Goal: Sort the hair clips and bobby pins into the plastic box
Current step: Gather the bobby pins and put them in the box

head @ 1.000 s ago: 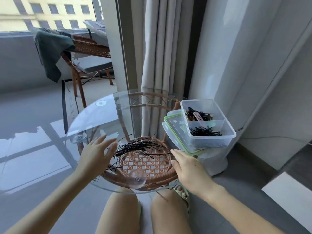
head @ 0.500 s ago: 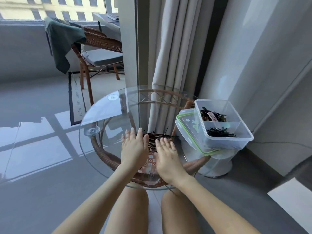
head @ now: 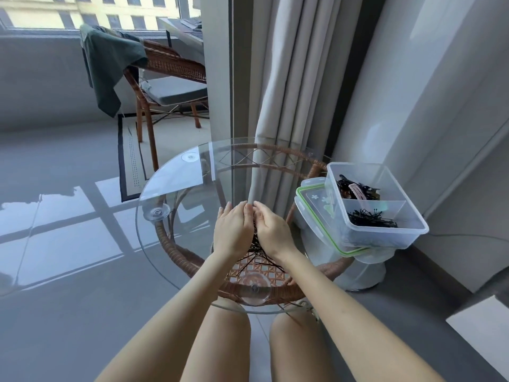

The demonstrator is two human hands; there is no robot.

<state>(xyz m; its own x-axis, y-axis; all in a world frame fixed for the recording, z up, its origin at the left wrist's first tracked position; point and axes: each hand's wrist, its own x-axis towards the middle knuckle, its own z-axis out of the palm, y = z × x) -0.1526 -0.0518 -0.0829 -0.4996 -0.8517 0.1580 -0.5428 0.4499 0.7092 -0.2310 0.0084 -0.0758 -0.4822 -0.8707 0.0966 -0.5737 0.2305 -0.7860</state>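
Over the glass counter [head: 179, 188], the left hand [head: 234, 234] and right hand [head: 274, 232] cup together. Their curled fingers [head: 237, 211] meet at the tips, gripping a bundle of bobby pins [head: 255, 248] between the palms. Right of the fingers and apart from them, the plastic box [head: 413, 239] sits on its lid [head: 316, 201]. Hair clips [head: 355, 188] lie in its far compartment and sorted pins [head: 371, 219] in the near one.

Bright, soft daylight is flooding in.
It is coming through the window [head: 96, 12] at upper left; the glossy floor [head: 55, 216] is mirroring its panes as glare; the glass surface [head: 176, 183] is catching pale reflections; the wall [head: 413, 78] is bowing toward the edges; the bobby pins [head: 254, 253] are smearing together.
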